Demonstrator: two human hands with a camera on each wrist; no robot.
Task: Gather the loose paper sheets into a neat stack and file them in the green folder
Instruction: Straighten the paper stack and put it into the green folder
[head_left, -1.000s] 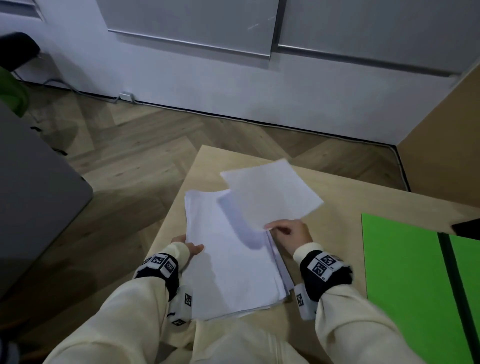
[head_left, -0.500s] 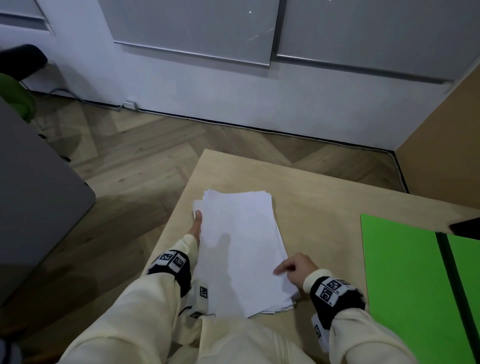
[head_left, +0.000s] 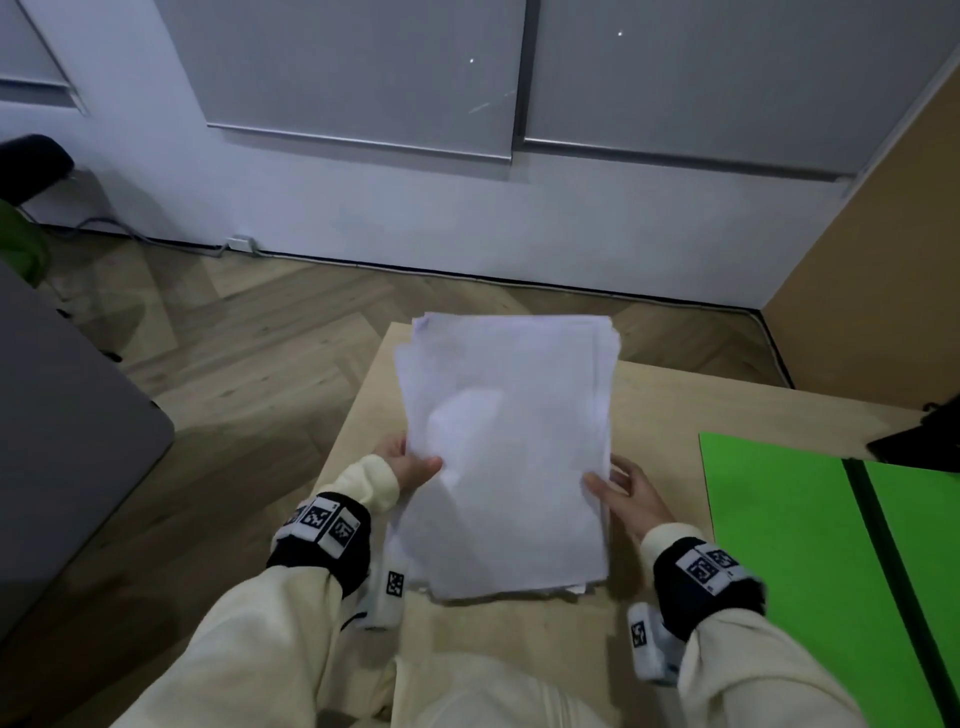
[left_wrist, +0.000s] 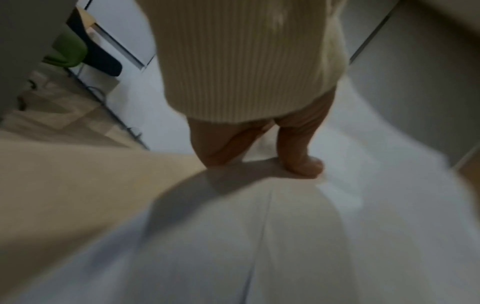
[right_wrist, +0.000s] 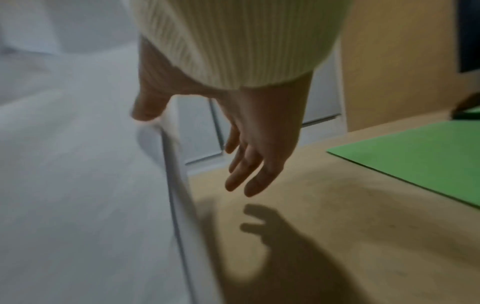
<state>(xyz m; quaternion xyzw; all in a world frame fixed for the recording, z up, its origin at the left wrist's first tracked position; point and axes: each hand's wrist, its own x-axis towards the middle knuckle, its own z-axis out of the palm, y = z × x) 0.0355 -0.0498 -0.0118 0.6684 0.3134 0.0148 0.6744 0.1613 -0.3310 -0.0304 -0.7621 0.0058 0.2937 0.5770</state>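
both hands (head_left: 415, 467) (head_left: 631, 493) pinch the uneven, tilted white paper stack (head_left: 509, 447) by its sides

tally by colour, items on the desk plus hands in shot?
White: 1, paper stack, held by left hand and right hand
Green: 1, folder, open flat
Black: 1, unidentified object at the right edge
Hands: 2
Total: 5

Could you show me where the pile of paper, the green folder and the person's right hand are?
paper stack (head_left: 511, 457): head view, middle of the top sheet.
green folder (head_left: 779, 519): head view, bare left panel.
right hand (head_left: 631, 496): head view, back of the hand at the stack's right edge.
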